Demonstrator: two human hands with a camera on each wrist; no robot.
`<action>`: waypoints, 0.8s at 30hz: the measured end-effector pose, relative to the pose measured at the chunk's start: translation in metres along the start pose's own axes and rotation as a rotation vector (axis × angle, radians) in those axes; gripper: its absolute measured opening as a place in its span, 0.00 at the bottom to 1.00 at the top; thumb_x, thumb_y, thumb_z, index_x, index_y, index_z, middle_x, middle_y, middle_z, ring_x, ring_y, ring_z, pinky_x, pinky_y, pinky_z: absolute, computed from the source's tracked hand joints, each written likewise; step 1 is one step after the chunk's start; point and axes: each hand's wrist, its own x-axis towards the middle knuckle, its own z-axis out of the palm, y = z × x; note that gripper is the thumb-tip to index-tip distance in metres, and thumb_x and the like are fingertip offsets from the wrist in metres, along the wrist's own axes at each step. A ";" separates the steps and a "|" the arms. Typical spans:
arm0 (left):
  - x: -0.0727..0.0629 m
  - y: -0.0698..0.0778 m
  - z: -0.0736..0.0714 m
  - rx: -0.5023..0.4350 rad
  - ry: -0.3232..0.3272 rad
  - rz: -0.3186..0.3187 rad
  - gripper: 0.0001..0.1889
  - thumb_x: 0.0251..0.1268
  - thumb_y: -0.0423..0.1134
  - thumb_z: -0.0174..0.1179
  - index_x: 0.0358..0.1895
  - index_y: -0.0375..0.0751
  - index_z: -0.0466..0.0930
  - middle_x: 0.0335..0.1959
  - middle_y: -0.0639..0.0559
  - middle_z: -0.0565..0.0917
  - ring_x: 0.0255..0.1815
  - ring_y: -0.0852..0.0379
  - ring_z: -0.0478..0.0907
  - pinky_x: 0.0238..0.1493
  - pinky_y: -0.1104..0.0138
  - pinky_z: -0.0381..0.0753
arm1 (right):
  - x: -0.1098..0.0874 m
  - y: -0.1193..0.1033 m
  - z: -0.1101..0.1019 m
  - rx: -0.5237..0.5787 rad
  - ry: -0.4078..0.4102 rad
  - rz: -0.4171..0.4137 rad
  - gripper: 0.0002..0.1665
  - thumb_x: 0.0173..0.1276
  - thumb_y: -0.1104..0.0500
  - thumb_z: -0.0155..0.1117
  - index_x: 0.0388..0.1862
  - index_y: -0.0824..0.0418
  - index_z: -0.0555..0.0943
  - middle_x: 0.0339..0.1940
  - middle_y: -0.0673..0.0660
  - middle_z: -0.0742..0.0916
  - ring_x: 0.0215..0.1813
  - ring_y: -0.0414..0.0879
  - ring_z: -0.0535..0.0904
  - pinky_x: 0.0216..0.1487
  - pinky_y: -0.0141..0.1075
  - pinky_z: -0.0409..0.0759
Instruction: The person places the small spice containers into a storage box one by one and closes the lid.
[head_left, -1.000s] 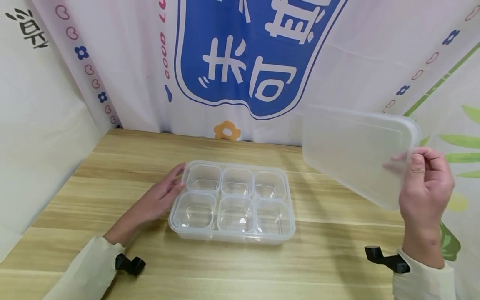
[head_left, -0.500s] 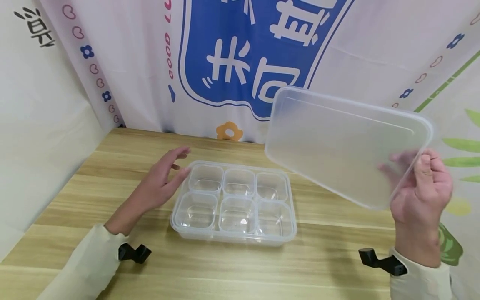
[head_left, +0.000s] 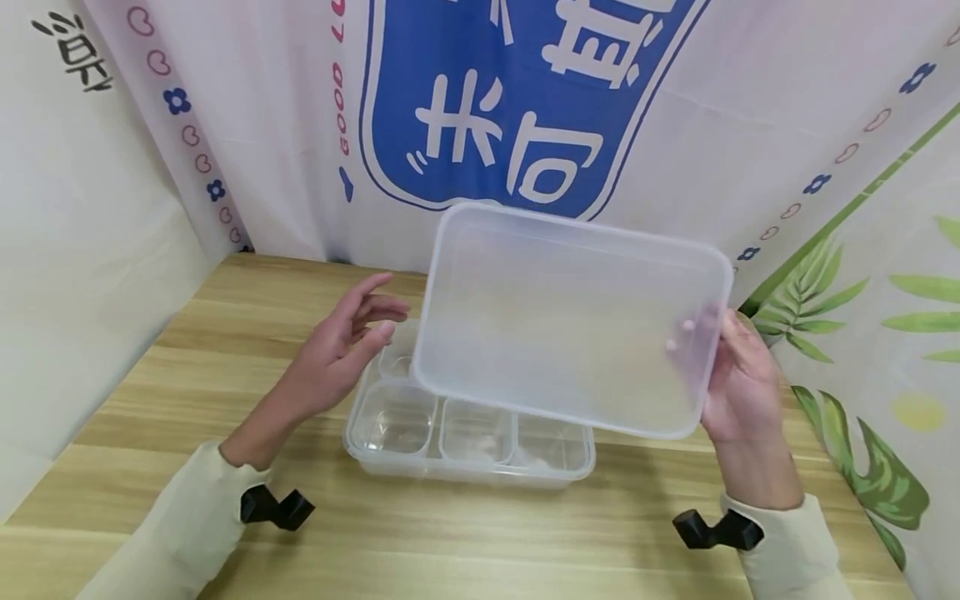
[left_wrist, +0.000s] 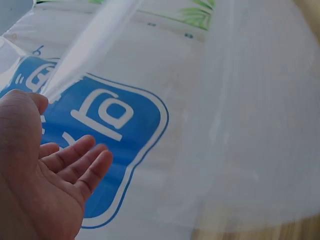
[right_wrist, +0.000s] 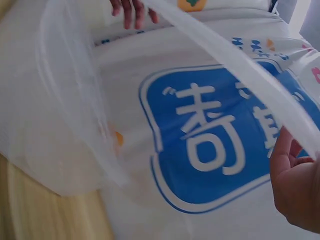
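My right hand [head_left: 742, 383] pinches the right edge of a translucent plastic lid [head_left: 570, 325], with the fingers showing blurred through it. Tilted, the lid hangs above a clear plastic food container [head_left: 468, 473] and hides much of its back row. Inside the container are several small square boxes [head_left: 393, 421] with nothing visible in them. My left hand [head_left: 337, 358] hovers over the container's back left corner, fingers relaxed, just short of the lid's left edge. In the left wrist view that hand [left_wrist: 60, 185] holds nothing. The right wrist view catches the lid's rim [right_wrist: 230, 60] beside the right hand [right_wrist: 297, 185].
A wood-grain table [head_left: 187, 392] lies under everything. Behind it hangs a white cloth [head_left: 285, 167] with a blue printed panel. Leaf-patterned cloth [head_left: 900, 350] borders the right side, and a pale cloth [head_left: 90, 208] the left.
The lid has swung left with my right hand, from beside the container to over it. My left hand has let go of the container's left rim and lifted.
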 end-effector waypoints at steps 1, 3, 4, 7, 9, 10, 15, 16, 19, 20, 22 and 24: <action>0.002 0.001 0.001 -0.050 -0.006 -0.007 0.28 0.83 0.32 0.48 0.81 0.42 0.55 0.62 0.38 0.78 0.60 0.50 0.78 0.55 0.66 0.81 | 0.001 0.004 0.000 -0.020 0.009 0.020 0.23 0.87 0.62 0.37 0.55 0.75 0.78 0.44 0.65 0.84 0.46 0.55 0.85 0.51 0.46 0.86; 0.005 0.004 0.002 -0.136 -0.014 -0.013 0.28 0.82 0.30 0.46 0.81 0.39 0.53 0.59 0.35 0.79 0.55 0.51 0.80 0.50 0.66 0.83 | 0.001 0.010 0.000 -0.042 0.048 0.062 0.23 0.87 0.61 0.37 0.55 0.74 0.79 0.43 0.64 0.85 0.46 0.54 0.85 0.50 0.44 0.86; 0.006 0.005 0.003 -0.163 -0.016 -0.019 0.28 0.83 0.30 0.46 0.81 0.37 0.53 0.57 0.35 0.80 0.53 0.51 0.81 0.48 0.65 0.84 | 0.001 0.014 0.001 -0.065 0.079 0.081 0.22 0.87 0.61 0.39 0.55 0.72 0.80 0.43 0.63 0.85 0.45 0.53 0.85 0.50 0.43 0.86; 0.007 0.008 0.003 -0.198 -0.008 -0.038 0.28 0.83 0.31 0.46 0.81 0.36 0.53 0.48 0.38 0.82 0.45 0.53 0.81 0.44 0.65 0.84 | 0.000 0.024 0.001 -0.130 0.147 0.126 0.20 0.86 0.60 0.41 0.51 0.69 0.81 0.42 0.60 0.85 0.45 0.50 0.85 0.50 0.41 0.86; 0.007 0.008 0.002 -0.202 0.008 -0.057 0.28 0.83 0.32 0.47 0.81 0.37 0.54 0.43 0.41 0.82 0.41 0.54 0.80 0.43 0.65 0.84 | 0.000 0.032 0.000 -0.169 0.188 0.146 0.19 0.86 0.60 0.43 0.48 0.68 0.82 0.41 0.59 0.85 0.45 0.49 0.86 0.51 0.40 0.86; 0.007 0.008 0.002 -0.201 0.017 -0.071 0.28 0.83 0.32 0.47 0.81 0.39 0.54 0.41 0.43 0.82 0.36 0.55 0.79 0.39 0.67 0.84 | 0.000 0.035 0.000 -0.192 0.208 0.155 0.19 0.86 0.60 0.44 0.46 0.67 0.82 0.40 0.58 0.86 0.45 0.48 0.86 0.51 0.40 0.86; 0.003 0.006 -0.002 -0.205 0.043 -0.152 0.28 0.82 0.33 0.51 0.80 0.42 0.57 0.39 0.46 0.83 0.15 0.56 0.73 0.16 0.67 0.77 | 0.001 0.050 -0.005 -0.338 0.311 0.189 0.15 0.84 0.59 0.50 0.43 0.62 0.84 0.37 0.54 0.86 0.41 0.44 0.85 0.50 0.37 0.86; 0.002 0.005 -0.004 -0.199 0.047 -0.168 0.28 0.82 0.33 0.52 0.79 0.43 0.57 0.38 0.47 0.84 0.11 0.56 0.70 0.12 0.67 0.74 | 0.000 0.053 -0.005 -0.385 0.327 0.188 0.13 0.84 0.59 0.52 0.44 0.61 0.83 0.37 0.53 0.86 0.40 0.42 0.84 0.49 0.35 0.85; -0.003 0.002 -0.008 -0.186 0.056 -0.208 0.27 0.81 0.34 0.54 0.78 0.43 0.59 0.35 0.47 0.83 0.10 0.55 0.69 0.09 0.66 0.73 | -0.002 0.059 -0.009 -0.542 0.376 0.172 0.08 0.82 0.60 0.55 0.46 0.59 0.82 0.38 0.51 0.85 0.38 0.40 0.82 0.42 0.30 0.84; -0.005 0.001 -0.009 -0.180 0.056 -0.218 0.27 0.81 0.34 0.54 0.78 0.42 0.60 0.34 0.47 0.83 0.09 0.55 0.69 0.09 0.66 0.73 | -0.002 0.060 -0.010 -0.593 0.392 0.168 0.07 0.82 0.60 0.57 0.47 0.58 0.82 0.39 0.50 0.84 0.38 0.39 0.82 0.39 0.29 0.83; -0.008 -0.001 -0.012 -0.170 0.049 -0.232 0.27 0.81 0.34 0.55 0.77 0.41 0.60 0.32 0.46 0.81 0.09 0.55 0.69 0.08 0.65 0.72 | -0.002 0.062 -0.013 -0.679 0.412 0.170 0.05 0.81 0.59 0.58 0.47 0.57 0.81 0.40 0.50 0.84 0.37 0.39 0.81 0.36 0.28 0.81; -0.011 -0.004 -0.013 -0.167 0.032 -0.250 0.27 0.80 0.34 0.55 0.77 0.41 0.60 0.31 0.45 0.80 0.10 0.54 0.70 0.07 0.63 0.73 | -0.002 0.063 -0.017 -0.724 0.412 0.196 0.05 0.80 0.58 0.60 0.48 0.58 0.81 0.39 0.50 0.84 0.36 0.39 0.80 0.34 0.28 0.80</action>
